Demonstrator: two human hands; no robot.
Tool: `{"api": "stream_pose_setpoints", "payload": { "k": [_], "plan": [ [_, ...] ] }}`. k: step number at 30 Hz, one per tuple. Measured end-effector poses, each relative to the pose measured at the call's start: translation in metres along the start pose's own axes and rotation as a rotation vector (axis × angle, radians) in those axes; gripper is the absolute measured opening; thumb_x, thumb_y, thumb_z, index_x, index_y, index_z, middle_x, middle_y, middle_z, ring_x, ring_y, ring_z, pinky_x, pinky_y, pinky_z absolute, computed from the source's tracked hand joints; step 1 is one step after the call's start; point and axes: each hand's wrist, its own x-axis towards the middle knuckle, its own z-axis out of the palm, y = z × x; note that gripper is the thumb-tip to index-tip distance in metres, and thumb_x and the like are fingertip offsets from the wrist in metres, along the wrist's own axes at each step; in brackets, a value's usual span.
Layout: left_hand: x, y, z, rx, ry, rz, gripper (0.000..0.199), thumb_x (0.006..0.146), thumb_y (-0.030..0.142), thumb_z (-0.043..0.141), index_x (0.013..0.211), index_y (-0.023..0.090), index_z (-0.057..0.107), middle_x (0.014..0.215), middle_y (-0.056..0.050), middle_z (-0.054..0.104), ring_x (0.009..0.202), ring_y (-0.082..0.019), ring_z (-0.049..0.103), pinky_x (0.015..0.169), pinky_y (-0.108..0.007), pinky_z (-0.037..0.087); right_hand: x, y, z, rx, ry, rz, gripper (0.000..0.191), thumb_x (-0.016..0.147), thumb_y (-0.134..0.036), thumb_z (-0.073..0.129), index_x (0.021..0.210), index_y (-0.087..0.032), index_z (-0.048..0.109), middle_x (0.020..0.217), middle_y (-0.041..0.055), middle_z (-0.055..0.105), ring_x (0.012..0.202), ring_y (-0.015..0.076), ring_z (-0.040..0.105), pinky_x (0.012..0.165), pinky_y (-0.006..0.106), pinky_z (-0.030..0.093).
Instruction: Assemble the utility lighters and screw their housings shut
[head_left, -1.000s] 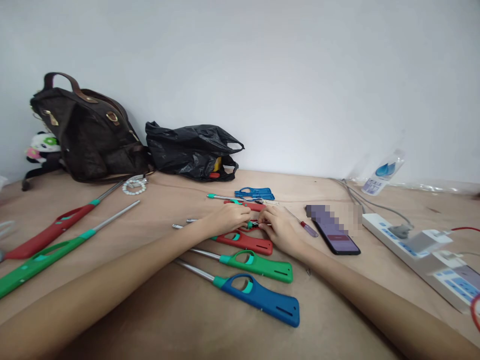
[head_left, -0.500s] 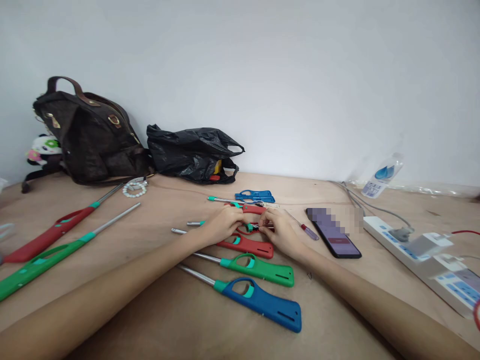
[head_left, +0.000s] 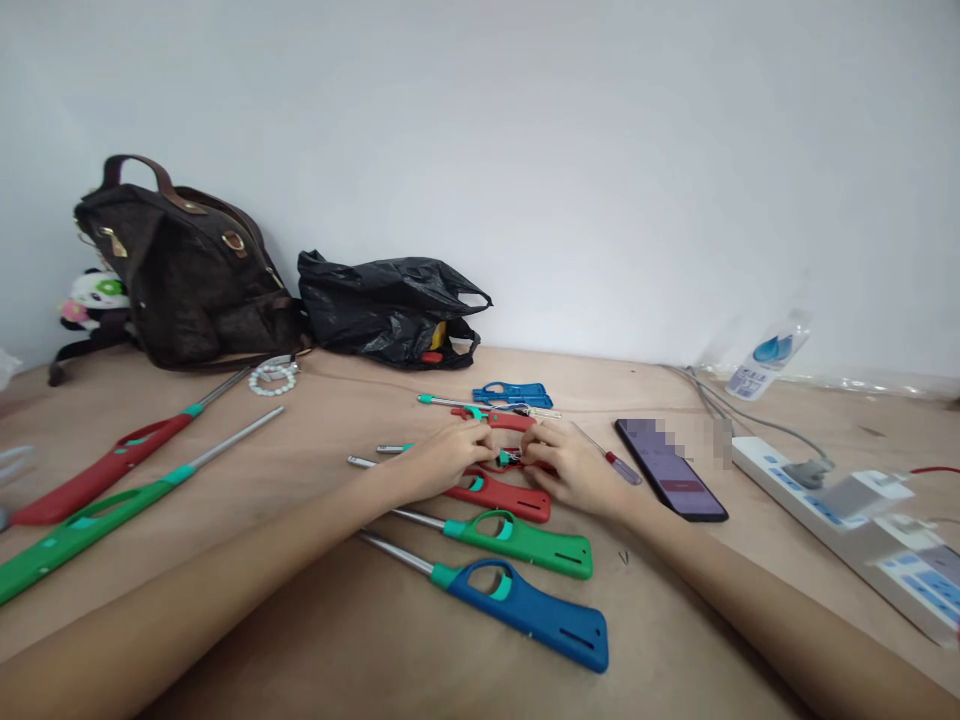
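Both hands are over an opened red lighter at the middle of the table. My left hand (head_left: 450, 455) has its fingers closed at the lighter's left part, beside a small teal piece (head_left: 508, 458). My right hand (head_left: 574, 465) pinches at the lighter's right part, its fingertips partly hiding it. Just beyond them lies a red lighter part (head_left: 511, 422). Nearer to me are a whole red lighter (head_left: 514, 498), a green lighter (head_left: 529, 543) and a blue lighter (head_left: 544, 620). A blue shell half (head_left: 517, 396) lies farther back. A screwdriver (head_left: 622, 468) rests by my right hand.
A phone (head_left: 671, 470) and a power strip (head_left: 840, 530) lie at the right, with a bottle (head_left: 769, 355) behind. At the left are two long lighters, a bracelet (head_left: 272, 378), a dark backpack (head_left: 195, 270) and a black plastic bag (head_left: 382, 305).
The view has shifted slightly. My right hand's fingers have curled in closer over the opened lighter; my left hand keeps nearly the same place.
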Motion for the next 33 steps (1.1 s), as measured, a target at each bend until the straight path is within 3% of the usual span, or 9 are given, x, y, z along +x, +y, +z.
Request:
{"api": "stream_pose_setpoints", "payload": {
  "k": [4,9,14,17,21,25,28,33],
  "plan": [
    [0.007,0.004,-0.011,-0.153,-0.002,-0.128,0.042,0.079,-0.004,0.042,0.101,0.020,0.069,0.095,-0.004,0.068,0.088,-0.016,0.061,0.081,-0.025,0.045,0.002,-0.003,0.001,0.147,0.042,0.122,0.013,0.086,-0.014,0.053,0.075,-0.019,0.059,0.093,0.0057,0.062,0.091,0.0196,0.056,0.081,0.034,0.044],
    [0.008,-0.002,-0.017,-0.358,0.100,-0.376,0.020,0.086,0.016,0.050,0.094,0.014,0.068,0.092,-0.005,0.070,0.083,-0.017,0.064,0.074,-0.025,0.048,0.007,-0.008,-0.001,0.283,0.067,0.254,0.017,0.082,-0.008,0.052,0.071,-0.019,0.059,0.084,0.0031,0.063,0.085,0.0177,0.058,0.079,0.031,0.044],
    [-0.005,-0.019,-0.025,-0.297,0.158,-0.370,0.017,0.086,0.018,0.051,0.091,0.014,0.067,0.093,-0.005,0.070,0.085,-0.017,0.063,0.077,-0.027,0.048,0.006,0.000,0.004,0.399,0.044,0.355,0.017,0.085,-0.016,0.050,0.075,-0.019,0.063,0.083,0.0029,0.065,0.079,0.0175,0.059,0.071,0.030,0.045],
    [-0.013,-0.027,-0.031,-0.181,0.161,-0.357,0.019,0.087,0.017,0.048,0.094,0.015,0.066,0.097,-0.005,0.070,0.091,-0.018,0.062,0.081,-0.029,0.047,0.007,0.014,0.009,0.444,0.099,0.416,0.015,0.088,-0.024,0.051,0.083,-0.018,0.064,0.084,0.0041,0.066,0.073,0.0171,0.059,0.064,0.028,0.046],
    [-0.015,-0.026,-0.036,-0.061,0.118,-0.332,0.021,0.086,0.014,0.048,0.098,0.016,0.065,0.102,-0.005,0.068,0.094,-0.019,0.061,0.085,-0.029,0.046,0.018,0.034,0.008,0.247,0.112,0.354,0.016,0.087,-0.011,0.049,0.086,-0.016,0.064,0.088,0.0074,0.065,0.081,0.0192,0.059,0.071,0.031,0.047],
    [-0.008,-0.026,-0.035,-0.005,0.105,-0.249,0.027,0.085,0.007,0.046,0.100,0.016,0.065,0.103,-0.005,0.067,0.096,-0.018,0.060,0.088,-0.029,0.046,0.036,0.044,0.008,-0.010,-0.042,0.251,0.012,0.083,-0.015,0.063,0.094,-0.015,0.066,0.095,0.0107,0.065,0.096,0.0235,0.057,0.083,0.036,0.046],
    [0.002,-0.036,-0.028,0.027,0.130,-0.221,0.030,0.081,0.001,0.044,0.100,0.014,0.065,0.100,-0.007,0.067,0.097,-0.018,0.060,0.089,-0.030,0.046,0.047,0.045,0.015,-0.165,-0.164,0.221,0.019,0.079,-0.022,0.070,0.095,-0.013,0.067,0.096,0.0125,0.063,0.094,0.0248,0.058,0.082,0.036,0.047],
    [0.021,-0.056,-0.011,0.139,0.092,-0.238,0.029,0.082,0.001,0.047,0.102,0.011,0.065,0.101,-0.010,0.066,0.097,-0.021,0.060,0.087,-0.033,0.048,0.054,0.043,0.021,-0.224,-0.174,0.205,0.009,0.084,-0.016,0.063,0.091,-0.013,0.066,0.099,0.0143,0.063,0.092,0.0251,0.060,0.081,0.036,0.047]
  ]
}}
